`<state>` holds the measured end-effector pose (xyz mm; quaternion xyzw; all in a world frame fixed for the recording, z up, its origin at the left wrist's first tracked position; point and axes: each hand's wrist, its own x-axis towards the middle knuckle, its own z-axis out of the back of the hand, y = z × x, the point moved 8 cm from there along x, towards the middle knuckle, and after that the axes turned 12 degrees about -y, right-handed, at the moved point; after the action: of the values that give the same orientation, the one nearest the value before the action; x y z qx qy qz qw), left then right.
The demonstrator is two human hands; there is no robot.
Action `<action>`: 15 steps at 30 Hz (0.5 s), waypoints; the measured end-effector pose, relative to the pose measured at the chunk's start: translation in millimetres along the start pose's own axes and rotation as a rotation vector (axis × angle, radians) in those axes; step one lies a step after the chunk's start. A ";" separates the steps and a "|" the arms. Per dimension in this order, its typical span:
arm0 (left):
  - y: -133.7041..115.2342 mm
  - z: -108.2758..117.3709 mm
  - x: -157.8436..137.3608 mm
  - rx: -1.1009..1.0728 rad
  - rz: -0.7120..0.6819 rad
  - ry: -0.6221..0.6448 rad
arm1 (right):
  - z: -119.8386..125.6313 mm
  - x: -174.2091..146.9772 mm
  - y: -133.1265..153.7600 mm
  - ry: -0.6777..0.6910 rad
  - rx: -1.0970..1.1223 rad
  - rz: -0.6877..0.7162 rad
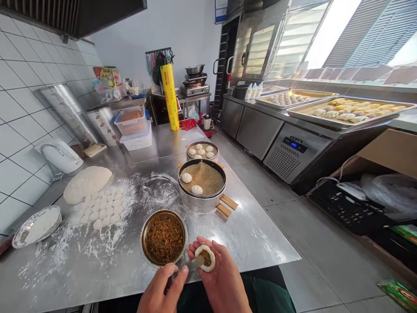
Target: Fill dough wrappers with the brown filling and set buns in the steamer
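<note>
My right hand [224, 274] lies palm up near the table's front edge, fingers curled under a round dough wrapper [211, 263] with brown filling [206, 257] in its centre. In my left hand [163, 289], pinched between thumb and fingers, is a filling spatula [195, 263]; its blurred tip touches the filling. Just beyond my left hand stands a metal bowl [143, 244] of dark chopped filling with orange bits. Further off, a round steamer [202, 203] lined with mesh holds two shaped buns [196, 190].
Several dough pieces [104, 208] and a large dough slab [87, 182] lie on the floured steel table [124, 269]. A flour plate [55, 217] is at the left. A second steamer [188, 153] holds several buns. Trays [342, 124] stand on the right counter.
</note>
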<state>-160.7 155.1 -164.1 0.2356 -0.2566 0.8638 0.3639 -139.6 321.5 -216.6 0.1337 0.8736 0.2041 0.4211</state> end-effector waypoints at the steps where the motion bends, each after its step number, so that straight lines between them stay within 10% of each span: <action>1: 9.4 4.1 2.9 0.013 0.014 0.012 | 4.2 2.6 0.6 -0.034 0.004 0.000; 7: 69.0 2.5 31.4 0.179 0.226 0.364 | 11.7 12.4 -8.2 -0.072 -0.069 0.000; 15: 46.3 -31.6 53.5 0.324 0.191 0.594 | 7.6 21.9 -33.0 -0.001 -0.047 -0.050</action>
<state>-235.7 173.8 -168.9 0.0035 -0.0200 0.9543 0.2981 -149.0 303.1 -251.3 0.1020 0.8714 0.2140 0.4296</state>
